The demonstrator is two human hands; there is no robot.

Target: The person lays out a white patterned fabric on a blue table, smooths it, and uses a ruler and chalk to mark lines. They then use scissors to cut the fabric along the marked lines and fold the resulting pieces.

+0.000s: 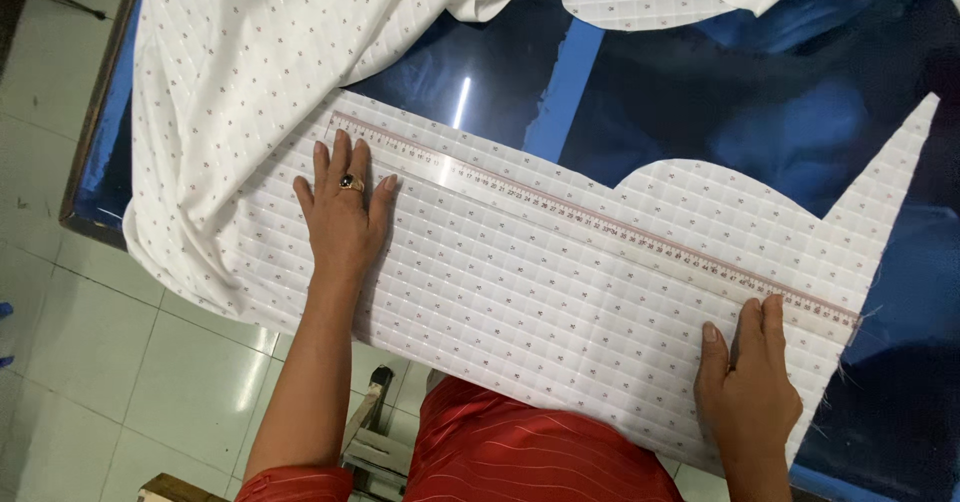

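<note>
Your cut piece of white dotted fabric point(560, 302) lies flat on the dark glossy desk point(700, 112), near edge hanging just over the desk's front toward your red shirt point(520, 452). A long clear ruler point(600, 227) lies diagonally across it, from upper left to the fabric's right edge.

Handling, as a judgement: the fabric looks thin, light and limp, quilted-looking grid, probably slides easily on the slick desk top and wrinkles if you drag it. Best held by flat pressure from above, not by pinching; if you lift it, take it at an edge or corner with both hands or it will fold. The cut right edge shows loose threads, so it may fray. The ruler looks stiff, thin, light plastic and likely skates on the cloth unless pressed at both ends.

Left hand point(342, 212): fully open, palm down, fingers spread, flat on the fabric with the fingertips point(340, 144) touching or just over the ruler's near edge at its left end. It holds nothing, only presses. Ring on one finger.

Right hand point(750, 382): palm down on the fabric near the ruler's right end, fingers together and reaching up to the ruler's edge. Something thin and dark may sit between thumb and forefinger; too small to tell, so you can't call it a grip on anything.

More of the same cloth point(240, 52) is bunched at the desk's upper left, touching the flat piece. Tiled floor point(120, 362) below.
</note>
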